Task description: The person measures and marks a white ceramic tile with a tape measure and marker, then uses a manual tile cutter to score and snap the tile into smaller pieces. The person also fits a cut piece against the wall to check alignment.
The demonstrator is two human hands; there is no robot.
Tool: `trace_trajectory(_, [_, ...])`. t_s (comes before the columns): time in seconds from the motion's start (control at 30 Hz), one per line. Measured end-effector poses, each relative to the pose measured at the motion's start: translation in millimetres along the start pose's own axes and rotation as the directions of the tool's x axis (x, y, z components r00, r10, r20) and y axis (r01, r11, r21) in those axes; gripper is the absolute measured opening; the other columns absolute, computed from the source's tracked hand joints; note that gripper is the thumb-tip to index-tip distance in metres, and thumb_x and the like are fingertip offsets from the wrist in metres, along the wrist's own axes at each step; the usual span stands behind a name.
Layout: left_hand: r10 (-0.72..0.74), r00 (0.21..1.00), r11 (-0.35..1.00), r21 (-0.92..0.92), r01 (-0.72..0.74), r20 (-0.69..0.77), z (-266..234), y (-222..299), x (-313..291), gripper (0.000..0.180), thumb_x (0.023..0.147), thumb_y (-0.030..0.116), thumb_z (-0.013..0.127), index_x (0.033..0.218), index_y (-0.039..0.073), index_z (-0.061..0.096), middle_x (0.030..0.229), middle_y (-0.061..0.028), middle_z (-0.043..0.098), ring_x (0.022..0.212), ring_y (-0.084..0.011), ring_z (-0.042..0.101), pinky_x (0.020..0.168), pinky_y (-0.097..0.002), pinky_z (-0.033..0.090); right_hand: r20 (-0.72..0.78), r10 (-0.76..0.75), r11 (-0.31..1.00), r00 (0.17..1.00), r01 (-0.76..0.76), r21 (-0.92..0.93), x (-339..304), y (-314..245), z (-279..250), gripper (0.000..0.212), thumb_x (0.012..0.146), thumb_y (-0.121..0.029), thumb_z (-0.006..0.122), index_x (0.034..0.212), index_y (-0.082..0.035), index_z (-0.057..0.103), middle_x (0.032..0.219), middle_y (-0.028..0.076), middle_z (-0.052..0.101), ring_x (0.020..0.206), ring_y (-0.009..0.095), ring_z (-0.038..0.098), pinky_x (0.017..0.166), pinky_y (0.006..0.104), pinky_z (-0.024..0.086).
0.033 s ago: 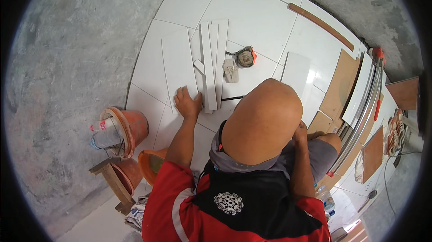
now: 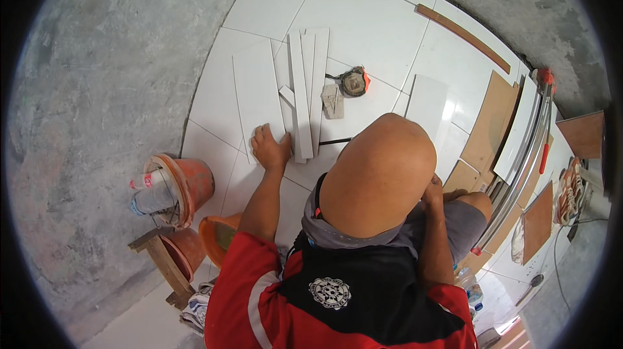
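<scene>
My left hand point(image 2: 271, 146) rests on the near end of a long white tile piece point(image 2: 257, 89). Its fingers lie apart on the surface, with the thumb toward the right edge. Beside it lie several narrow white tile strips point(image 2: 300, 102), some overlapping. Right of these strips are a small grey flat block point(image 2: 333, 102) and a round, dusty tape measure point(image 2: 354, 82) with an orange side. A thin black rod point(image 2: 335, 142) runs partly behind my raised knee. My right hand point(image 2: 433, 190) is beside that knee, its fingers mostly hidden.
An orange bucket point(image 2: 202, 183) holding a plastic bottle point(image 2: 154, 192) stands at the left wall, with more buckets and a wooden plank point(image 2: 167, 264) nearby. Rightward lie another white tile piece point(image 2: 426, 99), brown board point(image 2: 490, 115) and a tile cutter point(image 2: 535, 138). A brown strip point(image 2: 462, 36) lies at the back.
</scene>
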State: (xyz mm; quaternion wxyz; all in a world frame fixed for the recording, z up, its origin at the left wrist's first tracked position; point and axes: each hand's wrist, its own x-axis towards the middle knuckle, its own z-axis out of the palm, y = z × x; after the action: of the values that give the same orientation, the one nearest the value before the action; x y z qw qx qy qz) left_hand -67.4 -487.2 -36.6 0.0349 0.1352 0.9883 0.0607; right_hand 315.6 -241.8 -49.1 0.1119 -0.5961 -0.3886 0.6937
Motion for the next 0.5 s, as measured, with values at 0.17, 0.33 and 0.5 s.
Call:
trace_trajectory(0.17, [-0.132,0.990,0.991,-0.004,0.132,0.044,-7.7,16.9,11.4,0.069,0.080,0.047,0.077,0.134,0.009,0.057,0.143,-0.0115,0.051,0.130,-0.0365,0.045,0.105,-0.0520,0.040,-0.026,0.004,1.000,1.000,-0.003,0.009,-0.2,-1.3,2.5,0.023,0.097,-0.022,0.065,0.081,-0.010,0.054,0.067,-0.001,0.055,0.052,0.008,0.050,0.043,0.0261,0.039])
trace_trajectory(0.33, [-0.268,0.957,0.962,-0.082,0.260,-0.113,-2.7,-17.2,40.4,0.080,0.080,0.056,0.075,0.139,0.006,0.054,0.145,-0.0155,0.049,0.131,-0.0390,0.047,0.107,-0.0543,0.039,-0.015,-0.068,0.997,0.998,0.068,-0.026,16.4,9.0,0.1,0.019,0.095,-0.021,0.067,0.086,-0.006,0.060,0.068,0.000,0.057,0.054,0.008,0.051,0.047,0.0254,0.041])
trace_trajectory(0.5, [-0.447,0.881,0.876,-0.123,0.466,0.154,-4.3,-56.7,44.9,0.097,0.078,0.063,0.075,0.143,-0.004,0.048,0.146,-0.0248,0.047,0.137,-0.0414,0.044,0.110,-0.0520,0.041,-0.112,-0.248,0.913,0.962,0.193,-0.360,16.0,9.0,3.4,0.025,0.092,-0.019,0.069,0.095,0.005,0.068,0.071,0.005,0.063,0.057,0.012,0.056,0.053,0.0297,0.045])
